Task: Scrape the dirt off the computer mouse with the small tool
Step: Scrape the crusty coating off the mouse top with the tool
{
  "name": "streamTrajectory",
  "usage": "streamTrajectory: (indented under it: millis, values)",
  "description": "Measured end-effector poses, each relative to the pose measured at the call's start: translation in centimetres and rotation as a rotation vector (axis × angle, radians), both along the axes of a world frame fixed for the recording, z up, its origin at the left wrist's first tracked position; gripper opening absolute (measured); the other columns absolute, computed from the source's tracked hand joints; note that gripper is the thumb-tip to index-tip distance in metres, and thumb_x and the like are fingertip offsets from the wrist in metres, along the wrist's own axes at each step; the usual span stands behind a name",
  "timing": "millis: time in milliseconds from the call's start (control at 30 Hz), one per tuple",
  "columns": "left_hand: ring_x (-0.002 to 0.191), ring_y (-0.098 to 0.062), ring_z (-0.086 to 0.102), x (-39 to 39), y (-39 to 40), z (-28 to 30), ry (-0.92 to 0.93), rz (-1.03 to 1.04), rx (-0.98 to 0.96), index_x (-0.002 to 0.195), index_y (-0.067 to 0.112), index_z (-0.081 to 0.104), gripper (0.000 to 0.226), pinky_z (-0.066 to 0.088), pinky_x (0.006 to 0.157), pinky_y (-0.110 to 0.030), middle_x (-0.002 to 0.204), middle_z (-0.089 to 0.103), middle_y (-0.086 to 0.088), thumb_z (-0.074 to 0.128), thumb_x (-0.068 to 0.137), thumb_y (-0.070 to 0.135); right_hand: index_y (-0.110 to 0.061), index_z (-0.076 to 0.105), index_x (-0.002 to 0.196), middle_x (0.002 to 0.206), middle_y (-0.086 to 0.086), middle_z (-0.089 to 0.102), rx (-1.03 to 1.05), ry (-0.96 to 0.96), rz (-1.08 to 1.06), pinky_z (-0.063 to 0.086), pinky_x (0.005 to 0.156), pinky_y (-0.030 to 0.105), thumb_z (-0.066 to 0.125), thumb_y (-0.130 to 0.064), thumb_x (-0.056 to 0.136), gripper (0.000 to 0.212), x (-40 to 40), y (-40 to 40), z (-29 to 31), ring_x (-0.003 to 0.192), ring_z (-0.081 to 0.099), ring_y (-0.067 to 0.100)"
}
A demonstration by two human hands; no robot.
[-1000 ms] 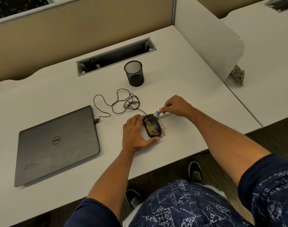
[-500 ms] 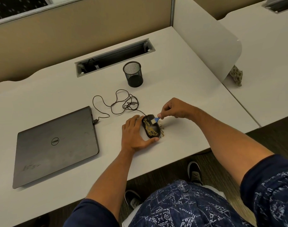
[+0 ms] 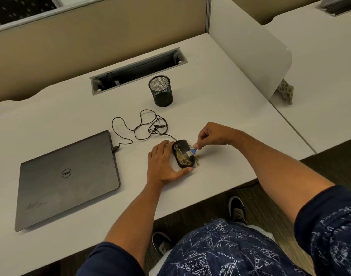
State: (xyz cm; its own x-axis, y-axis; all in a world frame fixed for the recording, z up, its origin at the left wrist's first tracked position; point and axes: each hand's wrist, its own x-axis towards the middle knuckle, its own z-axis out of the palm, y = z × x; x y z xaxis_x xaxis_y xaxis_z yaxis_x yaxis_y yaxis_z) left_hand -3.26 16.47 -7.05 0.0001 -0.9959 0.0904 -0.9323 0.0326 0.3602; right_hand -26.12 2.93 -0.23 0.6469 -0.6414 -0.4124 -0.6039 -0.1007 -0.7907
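A black computer mouse [image 3: 182, 148] smeared with yellowish dirt lies on the white desk [image 3: 220, 116]. My left hand [image 3: 163, 163] grips it from the left, thumb curled round its near end. My right hand [image 3: 211, 135] pinches a small blue tool [image 3: 192, 151] whose pale tip touches the middle of the mouse's right side. Crumbs of dirt [image 3: 197, 159] lie on the desk just right of the mouse.
The mouse cable [image 3: 148, 124] loops back to a closed grey laptop [image 3: 67, 176] at the left. A black mesh pen cup [image 3: 161, 90] stands behind, before a cable slot [image 3: 138, 70]. A white divider [image 3: 256, 52] bounds the right side; the desk's front edge is close.
My right hand has drawn the tool from the mouse's far end down to the middle of its right side. The left hand keeps its hold on the mouse.
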Motion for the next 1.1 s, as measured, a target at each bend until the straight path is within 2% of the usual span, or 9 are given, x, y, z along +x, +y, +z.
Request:
streamTrajectory:
  millis: [67, 133, 233, 300, 433, 600, 767, 933, 1100]
  values:
    - [0.132, -0.021, 0.043, 0.0, 0.0, 0.0, 0.001, 0.006, -0.004, 0.147, 0.026, 0.045, 0.115, 0.038, 0.104, -0.039, 0.147, 0.047, 0.002, 0.051, 0.061, 0.101, -0.014, 0.081, 0.076, 0.060, -0.004, 0.065, 0.010, 0.049, 0.072, 0.033, 0.058, 0.021, 0.082, -0.032, 0.080, 0.019, -0.2, 0.1, 0.2, 0.056, 0.043, 0.004]
    - [0.132, -0.021, 0.043, 0.0, 0.0, 0.0, -0.001, 0.010, -0.004, 0.146, 0.026, 0.045, 0.114, 0.037, 0.103, -0.038, 0.146, 0.047, 0.003, 0.052, 0.060, 0.101, -0.012, 0.081, 0.076, 0.063, -0.002, 0.066, 0.014, 0.070, 0.121, 0.033, 0.060, 0.026, 0.083, -0.029, 0.080, 0.017, -0.3, 0.1, 0.4, 0.058, 0.042, 0.008]
    - [0.133, -0.021, 0.042, 0.0, 0.0, 0.0, -0.002, 0.008, 0.005, 0.147, 0.026, 0.044, 0.115, 0.037, 0.105, -0.038, 0.148, 0.046, 0.002, 0.053, 0.060, 0.101, -0.016, 0.081, 0.074, 0.055, -0.009, 0.060, 0.008, 0.004, 0.055, 0.031, 0.050, 0.012, 0.083, -0.033, 0.079, 0.018, -0.4, 0.0, 0.5, 0.050, 0.039, 0.003]
    - [0.134, -0.021, 0.042, 0.0, 0.0, 0.0, 0.002, 0.007, 0.008, 0.148, 0.026, 0.043, 0.115, 0.037, 0.106, -0.039, 0.148, 0.045, 0.002, 0.053, 0.060, 0.100, -0.017, 0.081, 0.074, 0.056, -0.004, 0.059, -0.013, -0.029, 0.013, 0.031, 0.050, 0.012, 0.082, -0.036, 0.080, 0.020, -0.2, 0.1, 0.4, 0.053, 0.038, 0.004]
    - [0.135, -0.022, 0.041, 0.0, 0.0, 0.1, 0.006, 0.003, 0.014, 0.148, 0.025, 0.043, 0.116, 0.037, 0.107, -0.039, 0.149, 0.045, 0.001, 0.051, 0.060, 0.101, -0.015, 0.081, 0.076, 0.069, 0.016, 0.066, -0.019, -0.011, 0.027, 0.034, 0.060, 0.028, 0.082, -0.036, 0.080, 0.021, 0.0, 0.5, 0.2, 0.062, 0.044, 0.014]
    - [0.134, -0.022, 0.042, 0.0, 0.1, 0.2, 0.007, 0.009, 0.008, 0.148, 0.025, 0.044, 0.116, 0.037, 0.106, -0.039, 0.149, 0.046, 0.001, 0.053, 0.060, 0.101, -0.014, 0.080, 0.074, 0.056, -0.003, 0.061, -0.028, 0.029, 0.128, 0.031, 0.054, 0.022, 0.082, -0.032, 0.080, 0.019, 0.0, 0.8, 0.4, 0.051, 0.039, 0.005]
    - [0.136, -0.022, 0.040, -0.1, 0.1, 0.3, 0.012, 0.007, 0.020, 0.149, 0.025, 0.044, 0.121, 0.034, 0.108, -0.038, 0.150, 0.045, 0.000, 0.055, 0.056, 0.102, -0.016, 0.080, 0.074, 0.062, 0.010, 0.065, -0.069, -0.033, 0.039, 0.034, 0.055, 0.023, 0.082, -0.035, 0.079, 0.020, 0.2, 0.8, 0.6, 0.056, 0.043, 0.009]
    - [0.134, -0.021, 0.042, -0.2, 0.2, 0.5, 0.021, 0.005, 0.011, 0.148, 0.024, 0.045, 0.124, 0.035, 0.106, -0.037, 0.148, 0.047, 0.000, 0.058, 0.052, 0.102, -0.013, 0.078, 0.071, 0.049, -0.010, 0.056, -0.081, 0.037, 0.124, 0.032, 0.048, 0.013, 0.083, -0.031, 0.079, 0.020, 0.4, 1.3, 0.3, 0.047, 0.040, 0.004]
    - [0.134, -0.021, 0.043, -0.2, 0.2, 0.5, 0.018, 0.012, 0.007, 0.147, 0.024, 0.046, 0.122, 0.034, 0.106, -0.036, 0.148, 0.047, 0.001, 0.058, 0.053, 0.102, -0.010, 0.077, 0.071, 0.046, -0.012, 0.052, -0.085, 0.097, 0.175, 0.033, 0.051, 0.019, 0.083, -0.030, 0.079, 0.022, 0.6, 1.6, 0.8, 0.046, 0.040, 0.004]
